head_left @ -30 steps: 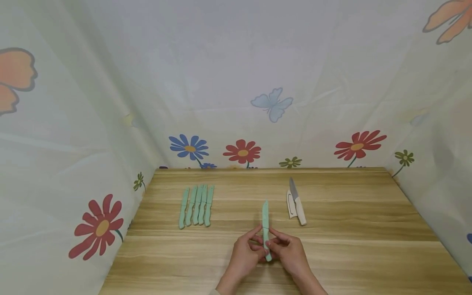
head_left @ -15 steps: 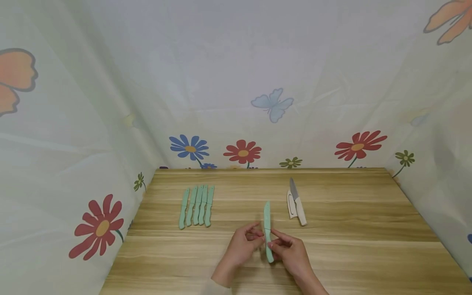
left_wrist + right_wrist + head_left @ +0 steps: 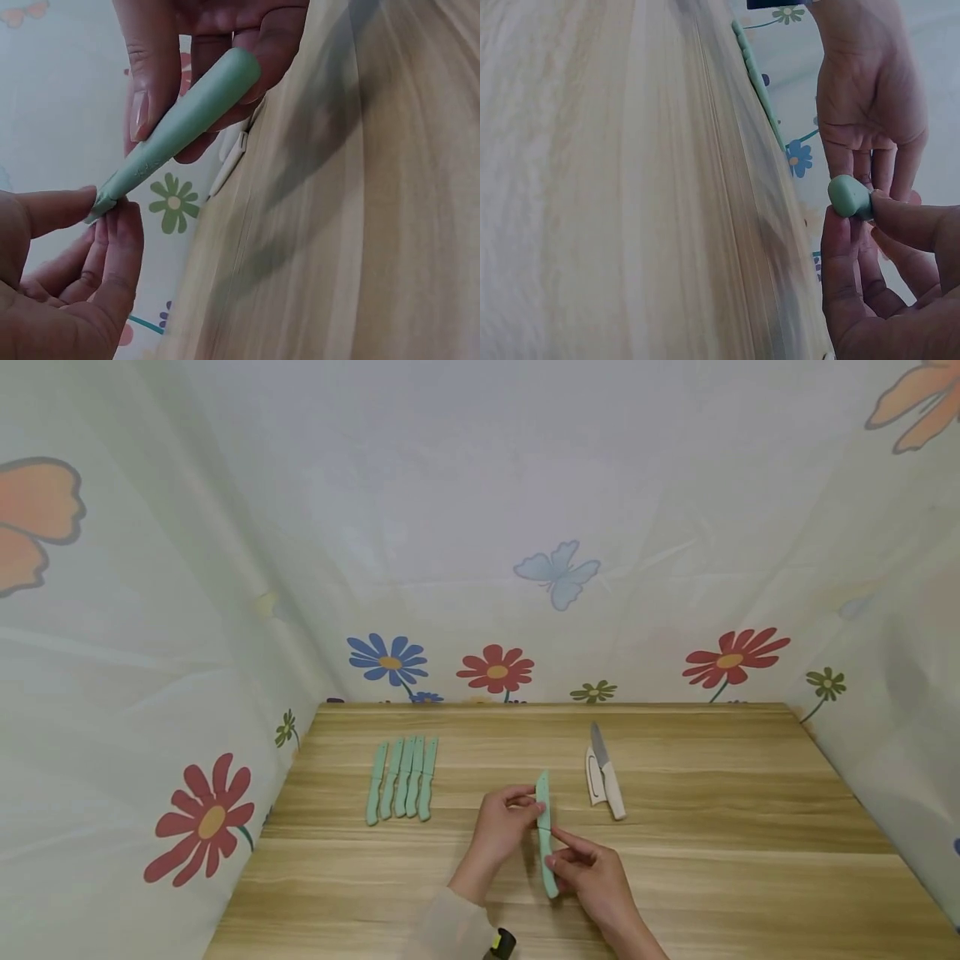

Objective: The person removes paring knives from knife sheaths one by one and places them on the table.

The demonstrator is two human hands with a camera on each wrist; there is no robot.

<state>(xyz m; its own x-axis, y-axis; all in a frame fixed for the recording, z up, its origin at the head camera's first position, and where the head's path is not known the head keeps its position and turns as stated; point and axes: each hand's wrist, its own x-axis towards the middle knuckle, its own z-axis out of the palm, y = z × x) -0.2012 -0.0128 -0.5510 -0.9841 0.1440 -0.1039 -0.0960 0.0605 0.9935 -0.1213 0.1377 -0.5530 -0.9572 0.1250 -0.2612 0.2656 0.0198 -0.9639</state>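
Head view: we found the green sheathed knife [image 3: 545, 831] held just above the table [image 3: 750, 860], its long axis running away from the person. The left hand [image 3: 501, 827] pinched its far end and the right hand [image 3: 592, 877] pinched its near end, with both equally near.

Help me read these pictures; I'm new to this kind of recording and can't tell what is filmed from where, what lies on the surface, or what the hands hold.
No machine here: a person works with two bare hands. The wide picture comes from a camera on the head, the two close ones from cameras on the wrists. The left hand pinches the far end of a green sheathed knife, and the right hand grips its handle end. On the wooden table lie a row of five green knives at the left, and a white knife with its white sheath beside it at the right. Flower-print cloth hangs around.
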